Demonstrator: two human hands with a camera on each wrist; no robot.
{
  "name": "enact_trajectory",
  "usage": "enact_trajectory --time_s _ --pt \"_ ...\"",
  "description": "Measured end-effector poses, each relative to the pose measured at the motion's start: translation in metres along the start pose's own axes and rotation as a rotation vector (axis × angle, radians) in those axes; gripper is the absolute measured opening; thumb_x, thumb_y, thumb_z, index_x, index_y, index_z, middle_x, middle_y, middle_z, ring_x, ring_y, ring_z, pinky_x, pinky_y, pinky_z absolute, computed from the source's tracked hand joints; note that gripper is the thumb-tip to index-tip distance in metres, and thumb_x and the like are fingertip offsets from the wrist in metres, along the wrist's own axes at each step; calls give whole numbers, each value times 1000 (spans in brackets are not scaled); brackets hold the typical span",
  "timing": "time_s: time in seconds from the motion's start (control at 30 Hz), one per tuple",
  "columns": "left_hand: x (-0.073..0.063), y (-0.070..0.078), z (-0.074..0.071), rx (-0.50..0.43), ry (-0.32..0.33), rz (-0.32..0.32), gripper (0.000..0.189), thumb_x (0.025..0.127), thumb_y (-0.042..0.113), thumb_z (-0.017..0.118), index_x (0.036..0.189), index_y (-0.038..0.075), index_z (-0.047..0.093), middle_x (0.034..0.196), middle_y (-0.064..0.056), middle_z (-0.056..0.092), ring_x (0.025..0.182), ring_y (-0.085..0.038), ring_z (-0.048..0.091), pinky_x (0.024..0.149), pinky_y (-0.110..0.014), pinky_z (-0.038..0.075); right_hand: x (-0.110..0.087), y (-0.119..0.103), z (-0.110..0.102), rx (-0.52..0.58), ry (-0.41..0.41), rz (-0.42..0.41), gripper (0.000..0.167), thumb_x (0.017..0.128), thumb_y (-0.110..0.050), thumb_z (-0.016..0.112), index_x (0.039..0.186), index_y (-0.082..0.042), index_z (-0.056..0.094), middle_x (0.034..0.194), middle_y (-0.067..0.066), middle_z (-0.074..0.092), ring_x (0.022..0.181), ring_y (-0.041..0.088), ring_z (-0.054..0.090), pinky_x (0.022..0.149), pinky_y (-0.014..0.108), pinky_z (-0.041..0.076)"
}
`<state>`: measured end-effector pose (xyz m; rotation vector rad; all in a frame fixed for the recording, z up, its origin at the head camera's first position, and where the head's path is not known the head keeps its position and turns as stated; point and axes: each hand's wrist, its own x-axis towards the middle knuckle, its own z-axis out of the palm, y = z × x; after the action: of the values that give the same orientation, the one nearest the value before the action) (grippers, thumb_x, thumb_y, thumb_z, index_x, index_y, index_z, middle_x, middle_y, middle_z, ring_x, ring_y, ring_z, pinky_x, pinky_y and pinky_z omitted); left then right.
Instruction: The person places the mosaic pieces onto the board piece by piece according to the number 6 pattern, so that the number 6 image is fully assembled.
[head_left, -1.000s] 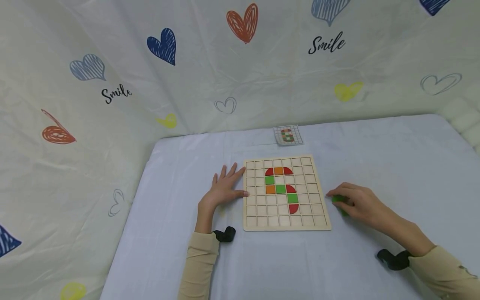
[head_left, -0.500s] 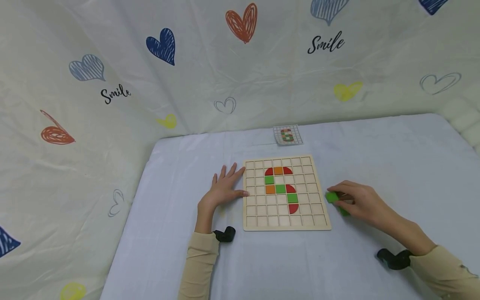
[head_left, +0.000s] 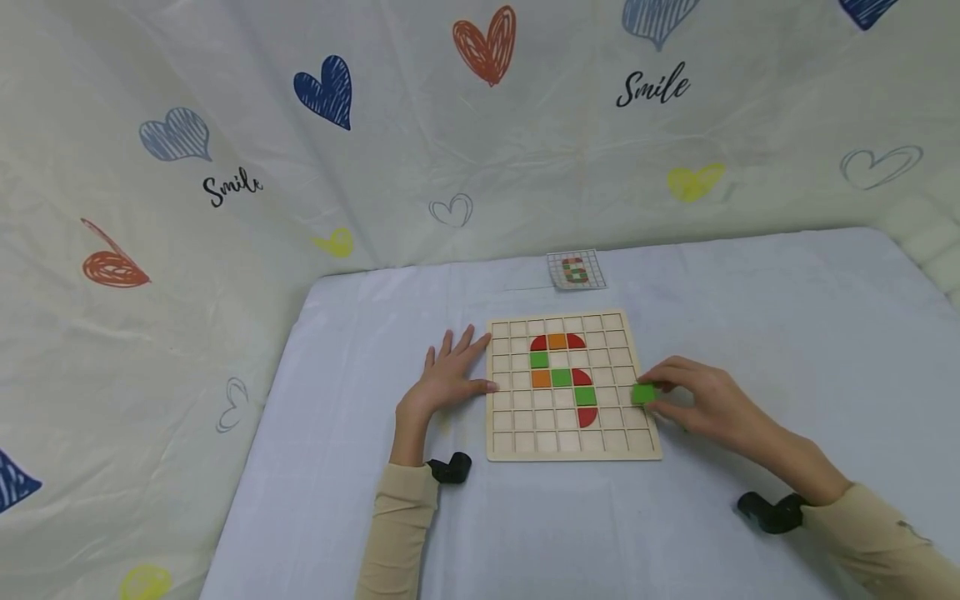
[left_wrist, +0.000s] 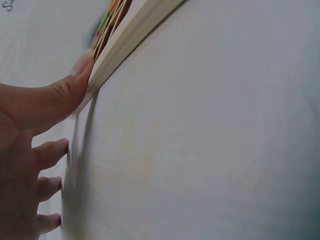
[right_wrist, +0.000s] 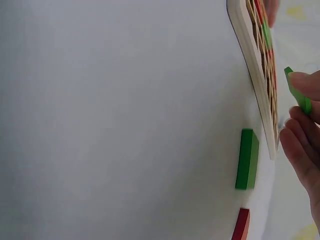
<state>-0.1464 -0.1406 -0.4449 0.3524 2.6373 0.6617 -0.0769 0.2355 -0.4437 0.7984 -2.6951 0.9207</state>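
A wooden grid board [head_left: 525, 446] lies on the white cloth, with red, orange and green tiles set in some of its squares. My left hand [head_left: 442, 379] is spread at the board's left edge, its thumb resting on the rim. In the left wrist view the thumb [left_wrist: 60, 97] presses the board's edge while the other fingers reach along it. Between thumb and fingers, my right hand [head_left: 701, 396] pinches a green square tile [head_left: 642, 394] over the board's right edge. The right wrist view shows that green tile [right_wrist: 298, 92] raised above the board.
A patterned card [head_left: 576, 271] with a small coloured grid lies behind the board. In the right wrist view, another green block [right_wrist: 247, 160] and a red block [right_wrist: 241, 225] rest on the cloth near the board. A printed curtain [head_left: 390, 167] hangs behind the table.
My right hand has picked up the green tile from beside the board and carried it left over the board's right edge. The left hand has stayed in place.
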Motion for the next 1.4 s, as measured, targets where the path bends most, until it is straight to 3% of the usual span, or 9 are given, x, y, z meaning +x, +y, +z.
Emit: enact_trajectory --time_s 0.4,0.77,1.17,1.4 --pt "2 -1 1 -1 7 -3 89 91 46 76 164 27 29 174 -4 9 160 -36 -6 126 -62 -4 14 -16 12 73 -76 -11 34 71 -4 92 102 -9 79 98 -4 72 81 13 61 69 27 57" --pt "3 -2 0 4 2 -5 89 91 46 75 164 27 29 174 -4 9 160 -36 -7 126 -62 -4 24 -27 24 135 -175 -15 30 77 -10 90 106 -8 80 102 -1 71 91 18 66 77 31 62" --pt "3 -2 2 -3 -5 -5 90 91 46 76 164 27 28 174 -4 8 160 -35 -7 126 -61 -4 35 -40 44 143 -264 -54 24 83 -13 86 106 -11 79 101 -3 68 91 13 56 76 27 56" --pt "3 -3 2 4 0 -4 90 91 47 76 164 27 28 174 -4 8 160 -36 -7 126 -62 -4 39 -48 49 71 -298 -29 24 85 -16 85 107 -12 79 104 -3 69 97 14 57 83 32 56"
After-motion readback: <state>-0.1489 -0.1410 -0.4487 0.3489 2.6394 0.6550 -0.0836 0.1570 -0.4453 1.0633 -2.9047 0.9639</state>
